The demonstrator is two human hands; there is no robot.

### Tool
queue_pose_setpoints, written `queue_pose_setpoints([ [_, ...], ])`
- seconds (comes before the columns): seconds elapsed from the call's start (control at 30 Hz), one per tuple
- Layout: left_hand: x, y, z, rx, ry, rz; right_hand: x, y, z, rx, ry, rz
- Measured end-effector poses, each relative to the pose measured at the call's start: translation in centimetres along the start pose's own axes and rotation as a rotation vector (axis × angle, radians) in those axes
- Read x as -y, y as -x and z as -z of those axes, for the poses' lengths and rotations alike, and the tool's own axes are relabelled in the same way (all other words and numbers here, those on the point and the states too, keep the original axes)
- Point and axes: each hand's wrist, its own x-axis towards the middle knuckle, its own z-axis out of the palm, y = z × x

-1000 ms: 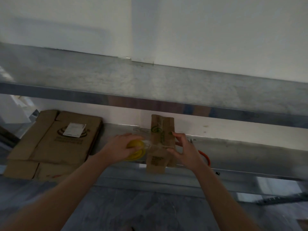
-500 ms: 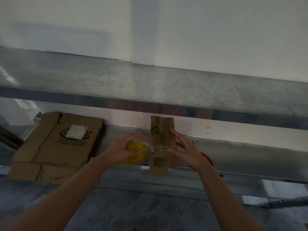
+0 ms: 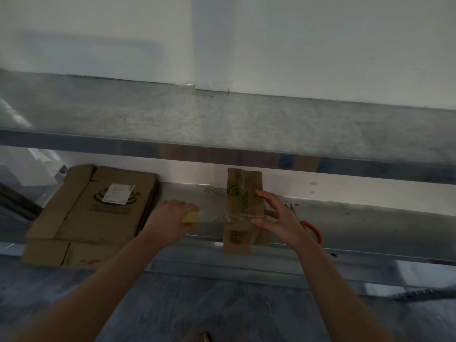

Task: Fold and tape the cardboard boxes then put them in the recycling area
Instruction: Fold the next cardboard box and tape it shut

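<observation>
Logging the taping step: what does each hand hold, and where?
Left hand grips the yellow tape roll from above, covering most of it. Right hand grips nothing; its thumb presses on the small folded box at the tape band.

A small, flattened brown cardboard box [image 3: 243, 206] with a green swirl logo lay lengthwise on a lower metal shelf [image 3: 357, 218], its near end overhanging the front edge. A strip of clear tape [image 3: 212, 216] crossed its middle and stretched left to a yellow tape roll [image 3: 190, 216] gripped in the left hand [image 3: 170, 218]. Further left on the shelf lay a stack of larger flattened cardboard boxes [image 3: 98, 213], the topmost bearing a white label.
</observation>
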Motion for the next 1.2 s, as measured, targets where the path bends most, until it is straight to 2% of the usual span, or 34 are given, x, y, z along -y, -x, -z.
queue_pose_setpoints([
  [0.13,0.3,-0.2,0.6,0.132,0.492,0.070,-0.3,-0.1,0.2,0.007,-0.018,-0.009],
  [0.27,1.7,-0.2,1.6,0.203,0.710,0.059,0.0,-0.2,0.1,0.012,-0.022,-0.015],
  [0.43,1.7,-0.9,2.0,0.166,0.453,0.018,0.6,0.1,-0.1,0.010,-0.035,-0.022],
  [0.57,1.8,-1.0,2.7,0.169,0.557,-0.020,1.1,0.5,0.3,0.026,0.075,-0.018],
  [0.73,1.2,-1.0,3.2,0.092,0.362,-0.111,1.4,0.9,0.3,0.000,0.283,0.020],
  [0.83,0.7,-1.1,3.2,0.053,0.381,-0.086,0.6,1.8,0.7,-0.013,0.165,0.023],
  [0.9,0.2,-1.2,3.2,0.047,0.396,-0.086,-1.3,2.8,1.7,-0.104,0.163,-0.038],
  [1.0,-0.3,-1.4,3.3,0.051,0.372,-0.100,-6.4,4.4,4.2,-0.276,0.509,-0.249],
  [1.1,-0.4,-1.3,3.6,0.022,0.347,-0.089,-10.7,5.9,5.1,-0.175,0.964,-0.380],
  [1.2,-0.2,-0.7,3.3,-0.016,0.326,-0.065,-12.2,5.6,4.3,-0.191,0.963,-0.443],
])
